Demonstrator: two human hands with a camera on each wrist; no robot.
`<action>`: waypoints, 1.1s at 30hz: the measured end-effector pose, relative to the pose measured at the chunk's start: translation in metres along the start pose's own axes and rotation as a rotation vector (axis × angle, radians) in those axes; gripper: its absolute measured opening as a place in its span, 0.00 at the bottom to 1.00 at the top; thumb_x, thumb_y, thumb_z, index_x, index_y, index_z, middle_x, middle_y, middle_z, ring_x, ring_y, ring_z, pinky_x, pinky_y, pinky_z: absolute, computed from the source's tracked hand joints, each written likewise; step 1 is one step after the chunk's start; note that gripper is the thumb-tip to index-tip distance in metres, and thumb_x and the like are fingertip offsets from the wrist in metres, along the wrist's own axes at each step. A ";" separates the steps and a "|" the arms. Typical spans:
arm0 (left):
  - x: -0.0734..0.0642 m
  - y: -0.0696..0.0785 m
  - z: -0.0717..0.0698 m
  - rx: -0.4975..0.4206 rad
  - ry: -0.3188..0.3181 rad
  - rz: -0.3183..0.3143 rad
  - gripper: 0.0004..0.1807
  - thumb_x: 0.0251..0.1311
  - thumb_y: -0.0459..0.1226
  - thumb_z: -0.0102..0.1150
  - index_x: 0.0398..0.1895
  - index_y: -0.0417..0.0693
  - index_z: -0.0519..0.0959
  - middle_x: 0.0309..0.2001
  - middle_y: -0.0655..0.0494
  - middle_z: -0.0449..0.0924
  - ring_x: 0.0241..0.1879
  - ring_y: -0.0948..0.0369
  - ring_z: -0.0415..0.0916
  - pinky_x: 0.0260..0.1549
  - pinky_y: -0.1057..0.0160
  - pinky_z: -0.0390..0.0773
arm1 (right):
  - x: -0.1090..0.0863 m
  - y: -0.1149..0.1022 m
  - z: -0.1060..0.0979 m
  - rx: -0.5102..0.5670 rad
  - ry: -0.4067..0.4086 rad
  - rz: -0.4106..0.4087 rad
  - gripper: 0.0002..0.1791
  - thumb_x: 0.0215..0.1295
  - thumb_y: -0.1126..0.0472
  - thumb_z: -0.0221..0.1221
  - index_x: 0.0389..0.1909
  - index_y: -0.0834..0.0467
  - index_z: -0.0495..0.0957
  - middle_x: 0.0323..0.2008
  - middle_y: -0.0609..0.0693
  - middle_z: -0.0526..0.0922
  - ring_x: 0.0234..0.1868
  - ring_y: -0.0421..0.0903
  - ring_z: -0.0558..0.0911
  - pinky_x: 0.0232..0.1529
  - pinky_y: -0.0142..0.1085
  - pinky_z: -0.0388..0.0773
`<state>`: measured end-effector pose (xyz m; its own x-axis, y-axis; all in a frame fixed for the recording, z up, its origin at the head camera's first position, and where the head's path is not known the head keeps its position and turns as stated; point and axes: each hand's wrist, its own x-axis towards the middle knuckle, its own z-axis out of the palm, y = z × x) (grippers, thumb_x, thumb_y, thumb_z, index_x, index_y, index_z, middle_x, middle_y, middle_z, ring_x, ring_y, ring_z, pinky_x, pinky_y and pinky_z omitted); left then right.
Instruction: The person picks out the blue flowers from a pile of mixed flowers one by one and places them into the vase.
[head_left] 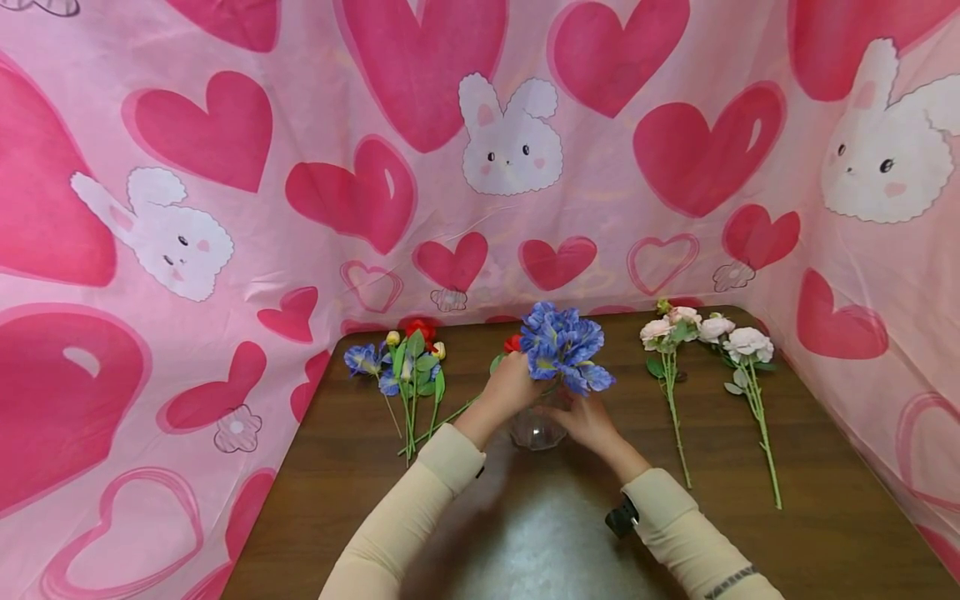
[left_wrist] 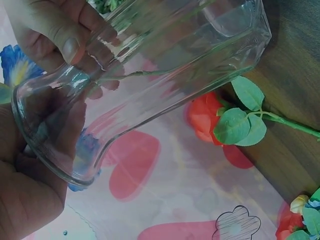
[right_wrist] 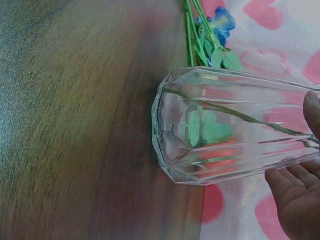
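Observation:
A clear faceted glass vase (head_left: 537, 429) stands upright on the table, with a green stem (right_wrist: 235, 112) inside it. My right hand (head_left: 590, 423) grips the vase's neck, thumb on one side and fingers on the other. At the vase's mouth, my left hand (head_left: 513, 387) holds blue irises (head_left: 564, 346) just under their blooms; its fingertips are partly hidden. Behind the vase lies a red flower (left_wrist: 205, 117) with green leaves, mostly covered by the left hand in the head view.
To the left lies a bunch of blue irises (head_left: 364, 360), red flowers (head_left: 422, 332) and yellowish buds (head_left: 393, 337). Pale pink flowers (head_left: 748, 343) on long stems lie at the right of the brown wooden table (head_left: 525, 542). A pink heart-patterned cloth (head_left: 315, 108) hangs around the table's sides and back.

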<state>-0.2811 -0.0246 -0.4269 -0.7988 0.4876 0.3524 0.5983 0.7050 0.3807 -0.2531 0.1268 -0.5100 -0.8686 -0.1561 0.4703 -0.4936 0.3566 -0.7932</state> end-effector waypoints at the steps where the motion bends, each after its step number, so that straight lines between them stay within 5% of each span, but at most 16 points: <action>1: 0.000 0.000 0.000 0.002 -0.002 -0.001 0.15 0.60 0.44 0.65 0.45 0.45 0.82 0.39 0.47 0.85 0.41 0.51 0.83 0.39 0.54 0.81 | 0.000 0.000 0.000 0.000 -0.001 0.004 0.43 0.49 0.67 0.74 0.65 0.71 0.64 0.62 0.69 0.70 0.58 0.68 0.73 0.53 0.59 0.71; 14: -0.002 -0.004 -0.013 0.011 0.028 0.032 0.18 0.53 0.45 0.72 0.44 0.45 0.83 0.35 0.48 0.85 0.39 0.49 0.83 0.41 0.53 0.81 | 0.000 -0.002 -0.002 0.031 -0.039 0.091 0.47 0.51 0.65 0.73 0.69 0.69 0.59 0.66 0.68 0.65 0.58 0.70 0.72 0.54 0.60 0.70; 19: -0.004 -0.006 -0.020 0.018 0.007 0.036 0.10 0.57 0.40 0.69 0.40 0.47 0.84 0.32 0.52 0.85 0.35 0.55 0.83 0.39 0.58 0.81 | 0.000 -0.004 -0.003 0.049 -0.066 0.130 0.49 0.53 0.65 0.72 0.72 0.67 0.54 0.68 0.68 0.62 0.60 0.70 0.69 0.55 0.60 0.68; 33: -0.013 -0.010 -0.040 -0.022 -0.024 0.071 0.06 0.60 0.38 0.66 0.37 0.47 0.88 0.30 0.57 0.85 0.29 0.63 0.81 0.34 0.67 0.79 | 0.000 -0.002 -0.003 0.022 -0.074 0.102 0.50 0.53 0.63 0.72 0.73 0.66 0.53 0.69 0.67 0.61 0.60 0.70 0.69 0.55 0.59 0.69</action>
<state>-0.2742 -0.0583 -0.4004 -0.7554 0.5482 0.3588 0.6545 0.6571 0.3740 -0.2516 0.1288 -0.5072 -0.9148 -0.1879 0.3574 -0.4025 0.3537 -0.8443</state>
